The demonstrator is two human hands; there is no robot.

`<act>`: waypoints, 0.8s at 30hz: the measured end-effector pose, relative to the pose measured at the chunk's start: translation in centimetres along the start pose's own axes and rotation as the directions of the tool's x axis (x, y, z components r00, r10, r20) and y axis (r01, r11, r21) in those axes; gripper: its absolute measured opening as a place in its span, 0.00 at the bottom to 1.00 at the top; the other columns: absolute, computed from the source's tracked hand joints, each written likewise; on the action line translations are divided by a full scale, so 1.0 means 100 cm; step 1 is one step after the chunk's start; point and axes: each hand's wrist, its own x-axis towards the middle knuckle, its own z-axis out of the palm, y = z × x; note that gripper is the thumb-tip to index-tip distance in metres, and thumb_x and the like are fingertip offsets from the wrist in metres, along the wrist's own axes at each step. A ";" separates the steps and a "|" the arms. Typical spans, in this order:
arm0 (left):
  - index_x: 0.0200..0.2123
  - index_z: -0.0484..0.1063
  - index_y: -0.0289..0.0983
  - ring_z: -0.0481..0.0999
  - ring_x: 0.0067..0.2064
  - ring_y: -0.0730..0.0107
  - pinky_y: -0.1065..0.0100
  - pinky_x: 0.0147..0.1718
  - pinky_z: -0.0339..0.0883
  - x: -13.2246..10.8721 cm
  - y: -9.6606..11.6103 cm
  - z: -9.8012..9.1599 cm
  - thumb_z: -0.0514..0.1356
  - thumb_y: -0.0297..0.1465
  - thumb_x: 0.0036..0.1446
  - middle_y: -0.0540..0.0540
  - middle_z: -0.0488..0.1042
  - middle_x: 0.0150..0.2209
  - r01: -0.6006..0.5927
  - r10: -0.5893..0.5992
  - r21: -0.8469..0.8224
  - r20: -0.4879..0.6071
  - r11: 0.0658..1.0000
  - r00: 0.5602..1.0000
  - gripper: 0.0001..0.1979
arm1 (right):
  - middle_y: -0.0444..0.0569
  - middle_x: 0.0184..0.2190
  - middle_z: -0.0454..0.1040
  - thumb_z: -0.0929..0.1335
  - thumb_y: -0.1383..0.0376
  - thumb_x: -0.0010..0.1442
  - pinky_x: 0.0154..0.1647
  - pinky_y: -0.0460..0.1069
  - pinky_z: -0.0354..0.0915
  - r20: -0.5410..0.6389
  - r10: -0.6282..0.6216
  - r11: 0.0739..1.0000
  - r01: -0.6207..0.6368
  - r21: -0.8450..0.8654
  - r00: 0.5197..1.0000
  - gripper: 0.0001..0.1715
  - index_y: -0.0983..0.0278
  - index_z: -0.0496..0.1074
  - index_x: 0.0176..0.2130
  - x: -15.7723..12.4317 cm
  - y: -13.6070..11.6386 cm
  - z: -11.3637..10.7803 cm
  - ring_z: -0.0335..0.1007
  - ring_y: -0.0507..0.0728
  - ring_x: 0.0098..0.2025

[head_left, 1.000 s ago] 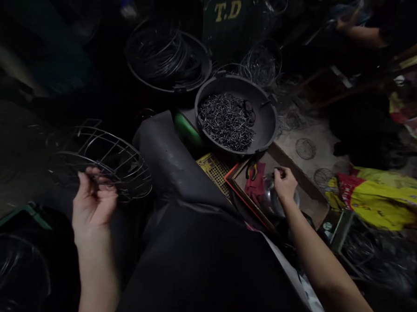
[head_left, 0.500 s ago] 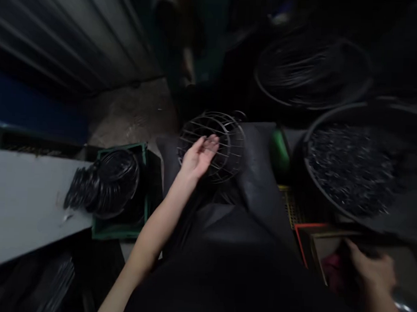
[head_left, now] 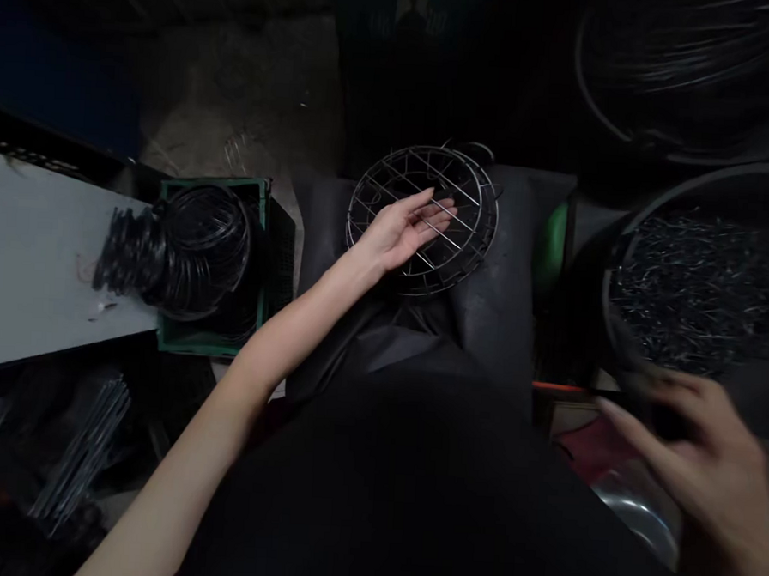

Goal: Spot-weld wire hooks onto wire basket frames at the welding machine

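My left hand [head_left: 408,231] lies palm up at the round wire frame [head_left: 485,199], its fingers stretched out and the thumb apart. The frame is a cage of thin metal rings and crossbars with a wire loop at its far edge. It rests on dark cloth [head_left: 507,269] over my lap. At the lower right my right hand [head_left: 704,459] is blurred, thumb and fingers apart, near the rim of a dark tub [head_left: 609,291] holding many small metal pieces [head_left: 699,296]. Between thumb and fingers is a dark gap where I see nothing held.
A green crate [head_left: 263,264] on the left holds black wire rings [head_left: 199,244], beside a white tabletop [head_left: 31,261]. Metal rods [head_left: 85,453] lie lower left. Under my right hand are a red cloth [head_left: 595,449] and a shiny round metal object [head_left: 637,507]. Another wire-filled tub [head_left: 685,80] stands behind.
My right hand has moved from the box up toward the tub's rim. My left hand stays at the wire frame, now with straighter fingers. The view has shifted.
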 end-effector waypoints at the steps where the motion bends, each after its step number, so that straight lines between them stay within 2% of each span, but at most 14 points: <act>1: 0.44 0.68 0.29 0.70 0.54 0.58 0.59 0.51 0.68 -0.002 -0.001 0.000 0.54 0.28 0.61 0.37 0.69 0.50 0.024 -0.024 0.008 0.018 1.000 1.000 0.10 | 0.52 0.37 0.68 0.64 0.45 0.55 0.33 0.53 0.67 0.023 -0.115 0.992 0.114 0.045 0.993 0.21 0.59 0.68 0.30 0.018 -0.006 0.003 0.69 0.59 0.36; 3: 0.44 0.67 0.29 0.69 0.55 0.57 0.58 0.52 0.66 -0.006 -0.002 -0.002 0.53 0.28 0.61 0.37 0.68 0.51 0.053 -0.054 0.025 0.046 0.998 0.998 0.11 | 0.53 0.38 0.67 0.65 0.48 0.56 0.32 0.51 0.67 0.075 -0.315 0.949 0.312 0.050 0.946 0.21 0.63 0.70 0.28 0.052 -0.018 0.011 0.68 0.57 0.36; 5: 0.44 0.67 0.29 0.68 0.56 0.56 0.57 0.54 0.64 -0.009 -0.003 -0.006 0.53 0.28 0.61 0.37 0.68 0.52 0.059 -0.061 0.035 0.069 0.998 0.996 0.10 | 0.55 0.41 0.65 0.63 0.47 0.58 0.28 0.49 0.66 0.156 -0.419 0.903 0.428 -0.028 0.894 0.24 0.65 0.73 0.28 0.078 -0.029 0.017 0.67 0.57 0.35; 10: 0.42 0.67 0.29 0.67 0.57 0.55 0.55 0.55 0.62 -0.010 -0.007 -0.016 0.54 0.28 0.61 0.37 0.68 0.52 0.035 -0.039 0.043 0.108 0.998 0.993 0.09 | 0.54 0.43 0.63 0.59 0.44 0.59 0.18 0.45 0.60 0.307 -0.460 0.836 0.523 -0.165 0.833 0.29 0.62 0.77 0.34 0.106 -0.046 0.018 0.67 0.55 0.34; 18: 0.43 0.66 0.32 0.72 0.52 0.58 0.55 0.52 0.64 -0.009 -0.008 -0.021 0.55 0.29 0.60 0.38 0.71 0.49 0.037 -0.042 0.058 0.091 0.998 0.995 0.09 | 0.52 0.41 0.63 0.56 0.45 0.61 0.16 0.43 0.60 0.340 -0.529 0.771 0.608 -0.189 0.777 0.31 0.61 0.76 0.38 0.120 -0.054 0.014 0.66 0.51 0.29; 24: 0.35 0.65 0.31 0.76 0.45 0.65 0.60 0.49 0.66 -0.016 -0.012 -0.023 0.56 0.27 0.59 0.40 0.75 0.39 0.000 -0.027 0.200 0.135 0.980 0.990 0.04 | 0.53 0.40 0.63 0.53 0.46 0.63 0.14 0.40 0.53 0.406 -0.601 0.697 0.700 -0.155 0.688 0.33 0.61 0.75 0.33 0.134 -0.057 0.015 0.66 0.52 0.32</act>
